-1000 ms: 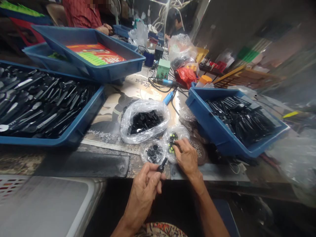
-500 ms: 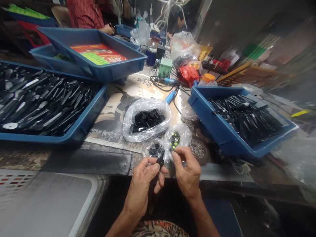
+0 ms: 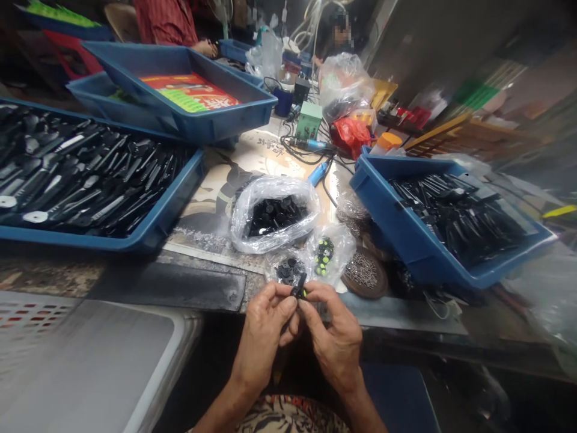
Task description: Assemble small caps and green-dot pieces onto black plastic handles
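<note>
Pinching with thumb and forefinger, the left hand (image 3: 264, 322) is holding a slim black plastic part (image 3: 300, 284) by its near end, by the front edge of a speckled worktable (image 3: 255, 286). The right hand (image 3: 336, 331) is pinching too, its thumb and forefinger pressing on a small lime-green-faced piece (image 3: 305, 293) that the fingertips are mostly hiding. The black part is pointing its long axis away from the person, its narrow stem leaning slightly right, while the green-faced piece is sitting just to the right of the part's near end. Left fingertips are gripping from the left and right fingertips are facing them from the right, so both hands are staying equally close; whether the two pieces are touching or joined, I cannot tell. Just beyond the fingertips, a small clear plastic bag of black pieces (image 3: 271, 264) is lying open, with a clear plastic bag of black-and-lime-green pieces (image 3: 345, 243) standing to its right. A round brown dish (image 3: 382, 281) is holding silvery screws (image 3: 362, 269) farther right, and a larger clear plastic bag (image 3: 240, 233) is sitting behind, containing black round-headed parts (image 3: 277, 213).
</note>
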Demonstrator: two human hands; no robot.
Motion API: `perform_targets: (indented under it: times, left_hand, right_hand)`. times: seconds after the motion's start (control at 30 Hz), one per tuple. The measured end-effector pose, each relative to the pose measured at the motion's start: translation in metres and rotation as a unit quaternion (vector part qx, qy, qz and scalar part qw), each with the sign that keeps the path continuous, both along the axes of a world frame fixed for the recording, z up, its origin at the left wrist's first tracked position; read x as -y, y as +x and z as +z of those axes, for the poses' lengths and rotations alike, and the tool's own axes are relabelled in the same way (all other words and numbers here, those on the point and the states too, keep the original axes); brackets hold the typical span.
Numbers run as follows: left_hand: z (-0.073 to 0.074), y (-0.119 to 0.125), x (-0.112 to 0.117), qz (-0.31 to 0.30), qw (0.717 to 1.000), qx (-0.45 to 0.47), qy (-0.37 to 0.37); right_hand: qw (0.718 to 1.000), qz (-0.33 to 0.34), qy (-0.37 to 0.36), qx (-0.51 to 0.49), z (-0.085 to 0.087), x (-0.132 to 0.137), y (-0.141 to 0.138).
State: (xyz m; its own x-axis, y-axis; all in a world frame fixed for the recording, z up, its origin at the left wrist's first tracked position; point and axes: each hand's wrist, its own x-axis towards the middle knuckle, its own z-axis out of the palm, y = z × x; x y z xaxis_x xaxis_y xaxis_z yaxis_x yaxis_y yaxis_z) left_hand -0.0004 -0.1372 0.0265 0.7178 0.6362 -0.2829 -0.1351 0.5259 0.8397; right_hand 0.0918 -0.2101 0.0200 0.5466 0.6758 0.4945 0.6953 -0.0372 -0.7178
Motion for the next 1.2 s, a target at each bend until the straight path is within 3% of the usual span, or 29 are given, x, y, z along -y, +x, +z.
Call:
perform_targets:
  times: [0.2, 0.4, 0.63, 0.93, 1.2]
  left_hand:
    - [0.002, -0.001, -0.001, -0.014, 1.000, 0.006, -0.014]
    - [0.003, -0.003, 0.002, -0.018, 1.000, 0.006, -0.007]
    - [0.013, -0.006, 0.006, -0.004, 0.997, -0.058, 0.058]
    - [0.004, -0.009, 0.007, 0.024, 0.988, -0.098, 0.118]
    - [0.001, -0.008, 0.004, 0.029, 0.994, -0.061, 0.085]
  right_hand:
    - [0.999, 0.017, -0.025, -0.029, 0.005, 0.004, 0.001]
    - [0.998, -0.012, -0.031, -0.059, 0.001, 0.007, 0.000]
    - [0.988, -0.017, -0.018, -0.152, -0.008, 0.012, 0.001]
    - [0.974, -0.020, -0.005, -0.224, -0.011, 0.011, -0.002]
    - [0.973, -0.009, -0.015, -0.231, -0.011, 0.009, -0.003]
